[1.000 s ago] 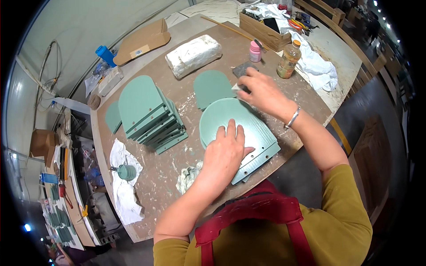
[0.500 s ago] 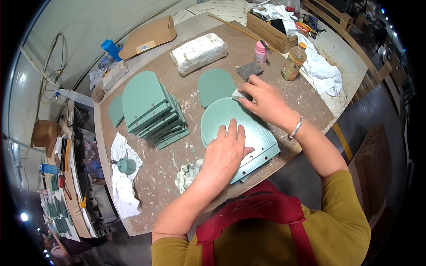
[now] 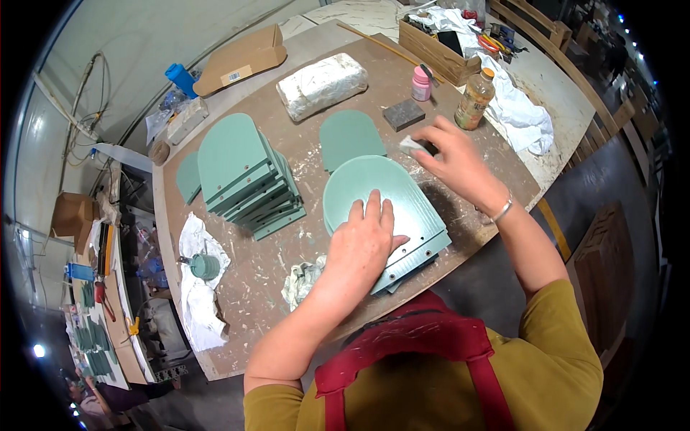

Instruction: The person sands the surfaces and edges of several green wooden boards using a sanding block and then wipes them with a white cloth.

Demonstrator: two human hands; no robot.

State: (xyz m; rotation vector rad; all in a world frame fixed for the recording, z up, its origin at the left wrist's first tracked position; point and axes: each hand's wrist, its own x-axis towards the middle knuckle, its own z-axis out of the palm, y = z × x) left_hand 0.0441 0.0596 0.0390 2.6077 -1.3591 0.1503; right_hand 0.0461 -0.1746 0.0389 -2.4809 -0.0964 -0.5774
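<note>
A green panel [image 3: 359,179] with one rounded end and screw holes along its straight end lies on top of other panels at the table's near edge. My left hand [image 3: 363,241] rests flat on it, fingers spread. Just off the panel's far right side, my right hand [image 3: 456,161] pinches a small folded white-and-dark piece [image 3: 411,146] that looks like sandpaper. Behind the panel lies another green panel [image 3: 350,136]. To the left stands a stack of similar green panels [image 3: 233,151]. A dark grey block [image 3: 404,115] sits beyond my right hand.
A white wrapped bundle [image 3: 322,86] lies at the back. A pink bottle [image 3: 421,82], a drink bottle [image 3: 474,100] and a wooden box [image 3: 442,54] stand far right. On the left, a green jar [image 3: 205,266] sits on a white cloth [image 3: 201,309]. A crumpled rag [image 3: 302,282] lies beside my left forearm.
My right hand has lifted away from the panel's rounded edge and moved right with the folded piece. My left hand stays on the panel.
</note>
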